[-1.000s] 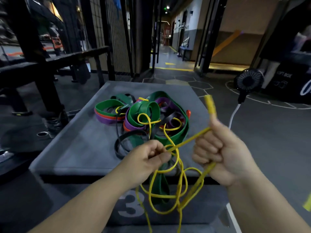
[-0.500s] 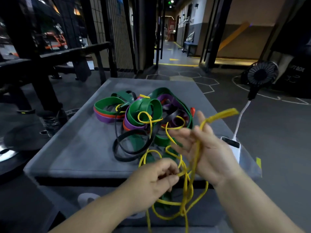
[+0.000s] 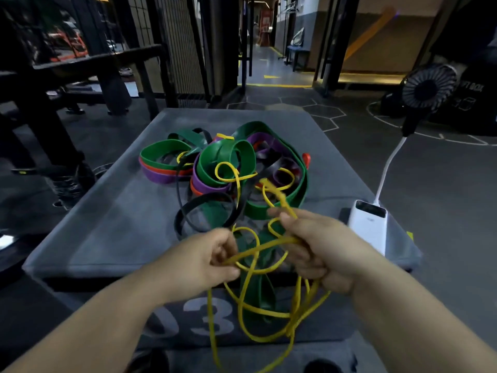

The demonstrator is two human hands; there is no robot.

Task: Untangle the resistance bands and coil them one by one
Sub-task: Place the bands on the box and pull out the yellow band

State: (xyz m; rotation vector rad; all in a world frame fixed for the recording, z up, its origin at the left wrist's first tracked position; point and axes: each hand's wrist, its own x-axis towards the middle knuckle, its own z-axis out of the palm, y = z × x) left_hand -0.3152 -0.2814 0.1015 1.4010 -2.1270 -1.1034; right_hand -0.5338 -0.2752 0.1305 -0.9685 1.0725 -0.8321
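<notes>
While the left hand (image 3: pixel 204 254) and right hand (image 3: pixel 320 251) each grip the yellow band (image 3: pixel 265 246) at the near edge of the box (image 3: pixel 107 224), the pile (image 3: pixel 242 154) farther back lies knotted and nothing looks coiled, so nearly everything remains.

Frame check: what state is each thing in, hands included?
yellow band: uncoiled, looped through the heap, slack hanging over the box front.
left hand: pinches the yellow band.
right hand: grips the yellow band.
heap of bands: tangled, lying on the box.
power bank: lying flat on the box, white cable joined to its far end.
fan: upright; cannot tell whether it runs.
</notes>
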